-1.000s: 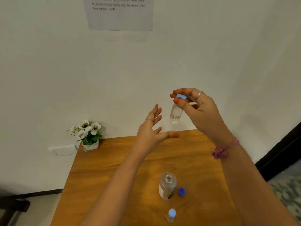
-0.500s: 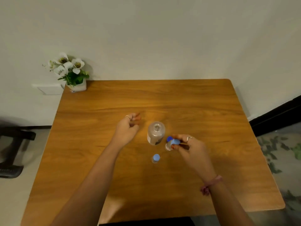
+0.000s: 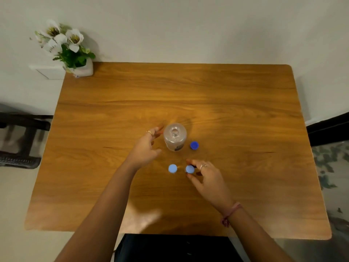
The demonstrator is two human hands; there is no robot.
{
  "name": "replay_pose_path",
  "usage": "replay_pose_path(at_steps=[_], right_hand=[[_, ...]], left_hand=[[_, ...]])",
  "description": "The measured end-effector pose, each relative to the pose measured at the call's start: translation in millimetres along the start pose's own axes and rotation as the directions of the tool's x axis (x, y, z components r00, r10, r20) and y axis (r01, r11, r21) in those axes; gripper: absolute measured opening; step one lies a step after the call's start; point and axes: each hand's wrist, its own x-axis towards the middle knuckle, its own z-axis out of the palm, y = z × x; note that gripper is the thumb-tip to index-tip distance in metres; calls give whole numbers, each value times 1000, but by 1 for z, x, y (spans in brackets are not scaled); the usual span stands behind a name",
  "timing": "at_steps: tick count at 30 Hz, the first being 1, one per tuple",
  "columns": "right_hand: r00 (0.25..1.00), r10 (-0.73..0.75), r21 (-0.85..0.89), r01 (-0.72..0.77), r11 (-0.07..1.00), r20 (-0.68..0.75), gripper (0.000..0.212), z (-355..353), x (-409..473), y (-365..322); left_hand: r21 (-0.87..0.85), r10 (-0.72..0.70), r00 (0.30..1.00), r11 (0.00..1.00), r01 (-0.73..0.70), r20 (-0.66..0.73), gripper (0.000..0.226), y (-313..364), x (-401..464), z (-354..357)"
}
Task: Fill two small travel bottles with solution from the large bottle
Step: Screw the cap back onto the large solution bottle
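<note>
The right hand point(image 3: 205, 176), which held the second travel bottle point(image 3: 189, 169) aloft a second ago, now sets it capped on the desk point(image 3: 245, 110) at frame centre, fingers point(image 3: 190, 161) still around it; the left hand point(image 3: 145, 148) hovers released beside the uncapped large bottle point(image 3: 175, 138), so filling appears complete.

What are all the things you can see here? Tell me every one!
table: 1, brown wood, against the wall
large bottle: 1, clear, cap off, upright at the table's middle
dark blue cap: 1, on the table just right of the large bottle
small travel bottles: 2, clear with light blue caps, upright nearer the person; one stands free, the other is at the right hand's fingertips
flower pot: 1, white, white flowers with green leaves, far left corner
left hand: 1, fingers relaxed, beside the large bottle
right hand: 1, ring and pink wristband, fingertips around a small bottle's cap
</note>
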Motion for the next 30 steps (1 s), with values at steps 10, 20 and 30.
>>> replay_pose_path(at_steps=[10,20,30], right_hand=[[995,-21,-24,24,999,98,58,-7,3,11],[994,110,65,-109,992,-21,50,-39,50,39],[991,116,-42,-118,992,-66,42,-2,83,48]], left_hand=[[-117,76,996,991,-70,55,94,10,1,18],[-185,102,994,977,-109,-47,105,12,7,27],[-258,80,980,958,-126,-182,72,13,10,33]])
